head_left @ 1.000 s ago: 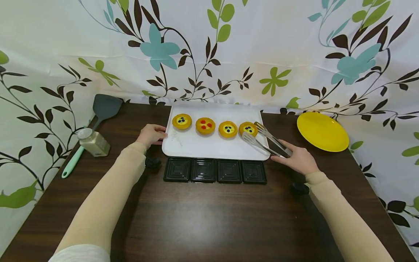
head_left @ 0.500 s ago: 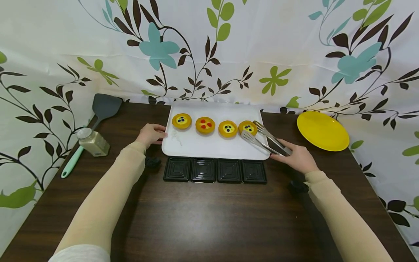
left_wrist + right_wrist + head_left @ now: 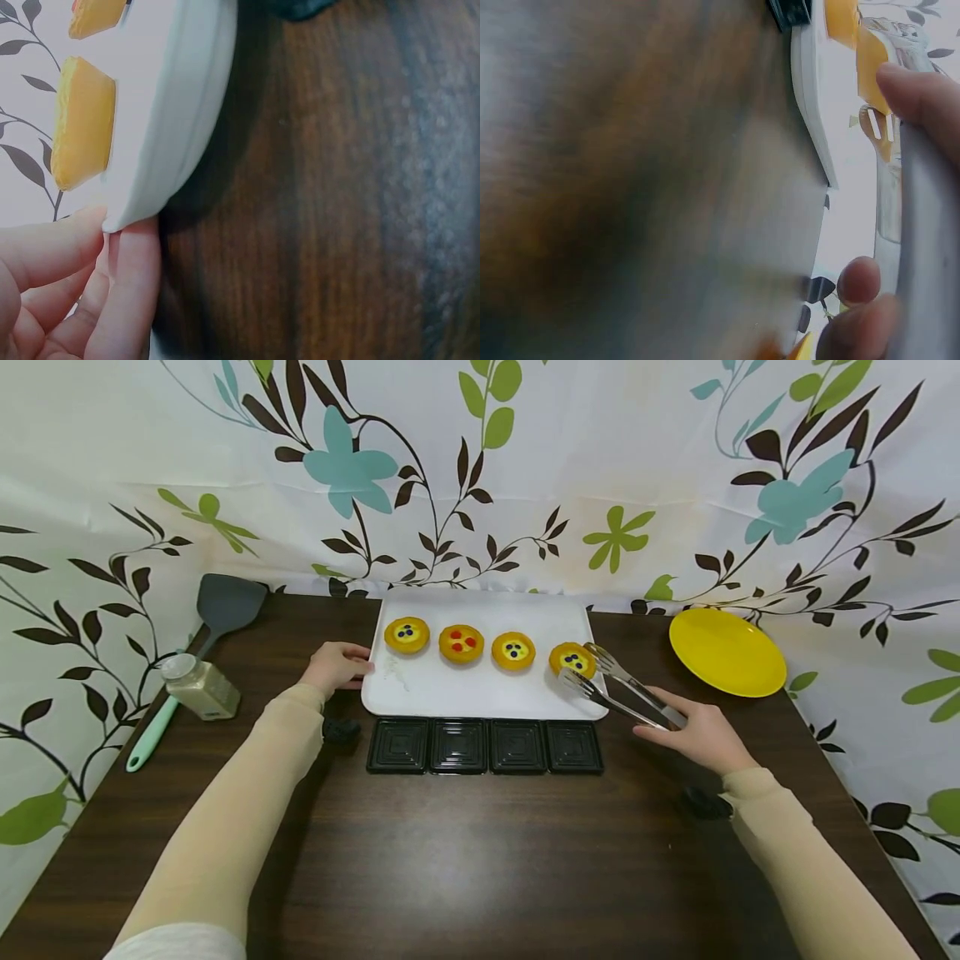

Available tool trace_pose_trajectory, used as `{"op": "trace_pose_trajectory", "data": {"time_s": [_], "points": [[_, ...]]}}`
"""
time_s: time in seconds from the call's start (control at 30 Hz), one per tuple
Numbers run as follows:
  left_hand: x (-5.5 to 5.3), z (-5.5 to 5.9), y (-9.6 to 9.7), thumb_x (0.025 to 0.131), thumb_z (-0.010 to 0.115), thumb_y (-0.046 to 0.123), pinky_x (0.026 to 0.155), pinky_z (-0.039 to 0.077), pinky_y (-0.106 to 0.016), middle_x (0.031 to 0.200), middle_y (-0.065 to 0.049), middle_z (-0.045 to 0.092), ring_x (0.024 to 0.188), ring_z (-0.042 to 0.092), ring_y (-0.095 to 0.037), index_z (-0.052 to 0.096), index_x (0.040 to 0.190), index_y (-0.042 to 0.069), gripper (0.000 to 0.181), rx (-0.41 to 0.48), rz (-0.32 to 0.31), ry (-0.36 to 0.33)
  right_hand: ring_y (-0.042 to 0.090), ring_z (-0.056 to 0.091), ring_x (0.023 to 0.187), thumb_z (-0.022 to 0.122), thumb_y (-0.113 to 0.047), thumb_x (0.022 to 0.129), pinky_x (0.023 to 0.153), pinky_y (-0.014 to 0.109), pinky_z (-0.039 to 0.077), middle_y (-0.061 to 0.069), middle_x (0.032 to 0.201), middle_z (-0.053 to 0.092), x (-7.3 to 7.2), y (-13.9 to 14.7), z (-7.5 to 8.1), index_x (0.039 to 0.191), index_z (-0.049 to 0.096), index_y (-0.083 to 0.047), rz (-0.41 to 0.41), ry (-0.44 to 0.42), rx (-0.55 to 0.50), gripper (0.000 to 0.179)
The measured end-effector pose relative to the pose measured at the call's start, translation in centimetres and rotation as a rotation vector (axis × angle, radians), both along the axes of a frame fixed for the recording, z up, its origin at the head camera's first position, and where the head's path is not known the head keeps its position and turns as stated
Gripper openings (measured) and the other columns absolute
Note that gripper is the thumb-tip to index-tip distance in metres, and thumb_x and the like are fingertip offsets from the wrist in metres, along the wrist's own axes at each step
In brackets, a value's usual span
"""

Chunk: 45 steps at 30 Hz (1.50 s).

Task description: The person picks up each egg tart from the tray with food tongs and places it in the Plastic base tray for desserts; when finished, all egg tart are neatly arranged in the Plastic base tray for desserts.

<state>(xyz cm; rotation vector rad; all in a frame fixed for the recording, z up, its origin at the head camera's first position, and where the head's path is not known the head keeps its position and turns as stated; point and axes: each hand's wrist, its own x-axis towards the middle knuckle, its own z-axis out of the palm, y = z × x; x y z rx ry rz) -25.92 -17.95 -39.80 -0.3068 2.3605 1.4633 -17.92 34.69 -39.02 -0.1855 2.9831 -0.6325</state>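
My left hand (image 3: pixel 335 666) pinches the left edge of a white tray (image 3: pixel 480 697), with thumb above and fingers beneath the rim in the left wrist view. A row of yellow tarts lies on the tray: a berry tart (image 3: pixel 407 635) at left, a red-topped tart (image 3: pixel 461 644), and another blue-dotted tart (image 3: pixel 513 651). My right hand (image 3: pixel 705 735) holds metal tongs (image 3: pixel 637 693). The tongs' tips lie on either side of the rightmost tart (image 3: pixel 572 660), also topped with blue dots. In the right wrist view the tongs' tips overlap that tart.
Several black square dishes (image 3: pixel 458 746) stand in a row along the tray's near edge. A yellow plate (image 3: pixel 727 652) lies at the right. At left are a spatula (image 3: pixel 228 603) with a green handle and a jar (image 3: pixel 201 687) resting over it. A patterned curtain (image 3: pixel 480 477) hangs behind.
The rightmost tart has shifted right and slightly nearer, away from its neighbour, along with the tongs and my right hand. My left hand stays at the tray's edge. The head view has turned slightly right.
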Motion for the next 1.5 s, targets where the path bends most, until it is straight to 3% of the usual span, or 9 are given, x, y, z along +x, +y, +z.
{"op": "trace_pose_trajectory", "data": {"time_s": [0.4, 0.73, 0.8, 1.0, 1.13, 1.5], "points": [[0.1, 0.1, 0.0, 0.095, 0.055, 0.004, 0.093, 0.052, -0.040, 0.129, -0.028, 0.050, 0.113, 0.055, -0.035, 0.041, 0.139, -0.006, 0.047, 0.018, 0.001, 0.004, 0.027, 0.053, 0.082, 0.071, -0.058, 0.075, 0.064, 0.031, 0.043, 0.020, 0.104, 0.060, 4.6, 0.3, 0.4, 0.142, 0.046, -0.022, 0.021, -0.028, -0.029, 0.080], [0.1, 0.1, -0.2, 0.095, 0.055, 0.005, 0.093, 0.051, -0.040, 0.129, -0.028, 0.050, 0.113, 0.055, -0.036, 0.041, 0.139, -0.006, 0.047, 0.019, -0.003, 0.004, 0.017, 0.048, 0.067, 0.076, -0.052, 0.074, 0.053, 0.022, 0.036, 0.006, 0.077, 0.054, 7.7, 0.8, 0.3, 0.139, 0.050, -0.023, 0.050, -0.006, -0.009, 0.076], [0.1, 0.1, -0.2, 0.095, 0.055, 0.005, 0.093, 0.051, -0.040, 0.129, -0.028, 0.050, 0.113, 0.055, -0.036, 0.041, 0.139, -0.006, 0.047, 0.018, -0.002, 0.003, 0.017, 0.048, 0.067, 0.076, -0.052, 0.074, 0.053, 0.022, 0.036, 0.006, 0.076, 0.054, 7.9, 0.8, 0.2, 0.138, 0.051, -0.022, 0.053, 0.003, 0.004, 0.075], [0.0, -0.2, -0.3, 0.095, 0.055, 0.005, 0.091, 0.053, -0.038, 0.129, -0.027, 0.050, 0.108, 0.057, -0.032, 0.041, 0.139, -0.006, 0.047, 0.006, 0.000, 0.008, 0.018, 0.054, 0.073, 0.077, -0.052, 0.072, 0.058, 0.023, 0.045, 0.013, 0.100, 0.064, 8.2, 0.8, -0.1, 0.137, 0.053, -0.023, 0.073, 0.014, -0.011, 0.074], [-0.1, -0.5, -0.3, 0.095, 0.055, 0.005, 0.090, 0.053, -0.038, 0.128, -0.027, 0.051, 0.107, 0.058, -0.031, 0.042, 0.138, -0.006, 0.047, -0.002, -0.001, 0.015, 0.017, 0.057, 0.075, 0.075, -0.055, 0.072, 0.062, 0.027, 0.051, 0.016, 0.106, 0.065, 8.3, 0.7, -0.4, 0.136, 0.054, -0.023, 0.084, 0.009, -0.004, 0.075], [-0.2, -0.5, -0.2, 0.095, 0.055, 0.005, 0.089, 0.053, -0.038, 0.127, -0.027, 0.051, 0.107, 0.057, -0.032, 0.042, 0.138, -0.006, 0.046, 0.002, 0.002, 0.010, 0.019, 0.058, 0.077, 0.075, -0.059, 0.070, 0.067, 0.038, 0.053, 0.015, 0.104, 0.066, 8.4, 0.8, -0.7, 0.136, 0.054, -0.020, 0.086, 0.012, 0.037, 0.079]]}}
